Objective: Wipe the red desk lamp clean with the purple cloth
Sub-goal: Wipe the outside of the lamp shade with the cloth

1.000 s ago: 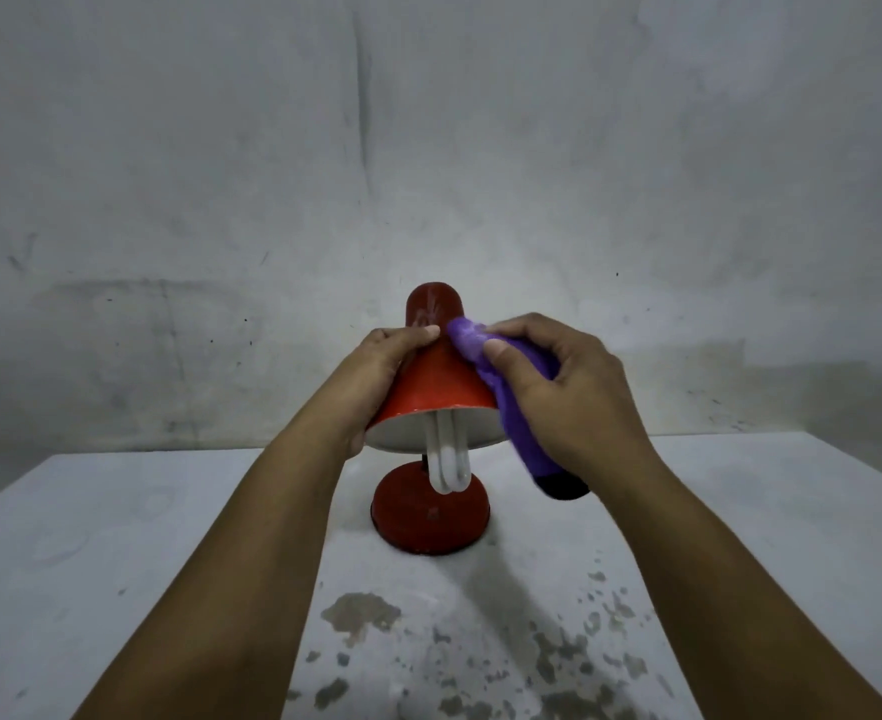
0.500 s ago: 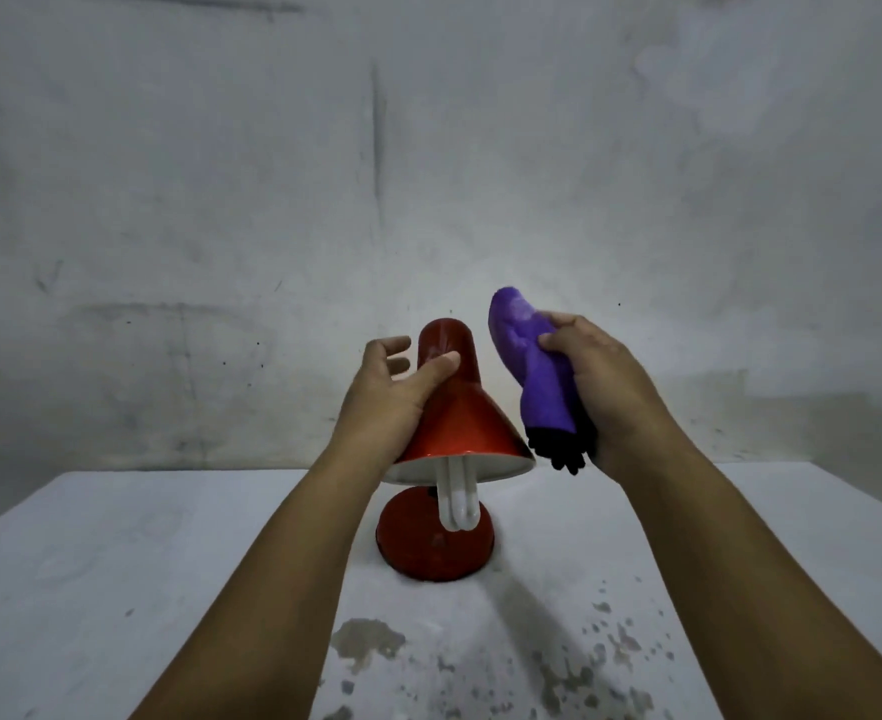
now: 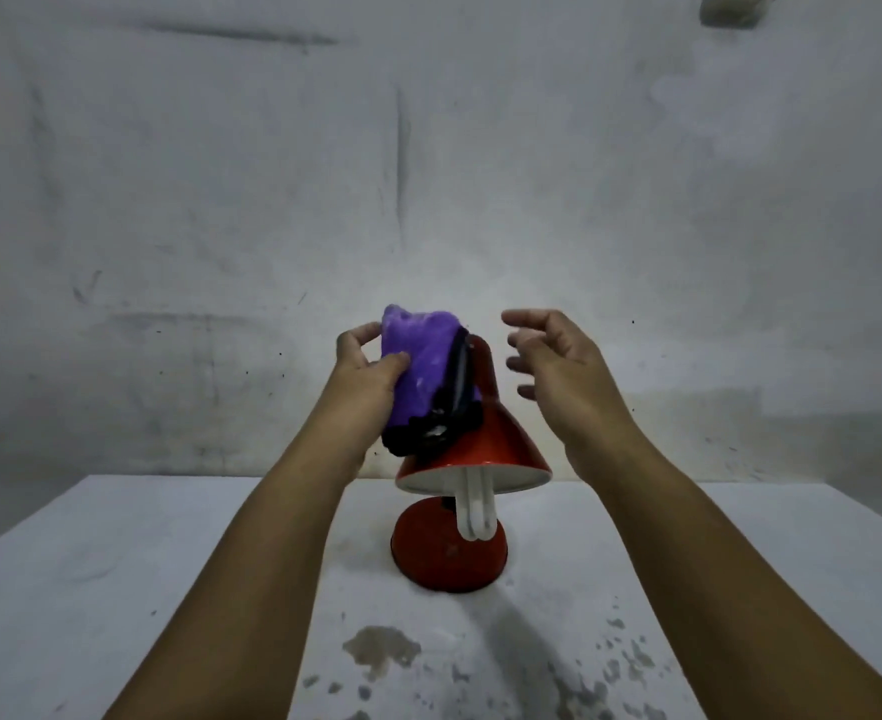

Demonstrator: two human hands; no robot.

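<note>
since a moment ago the purple cloth is sitting in the left hand, fingers and thumb pinching it against the shade's left flank, while the right hand is hovering loosely spread just right of the red desk lamp, whose shade is sloping away toward the far wall.

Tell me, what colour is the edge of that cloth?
Black, trimming the purple cloth in the left hand; head view shows it.
</note>
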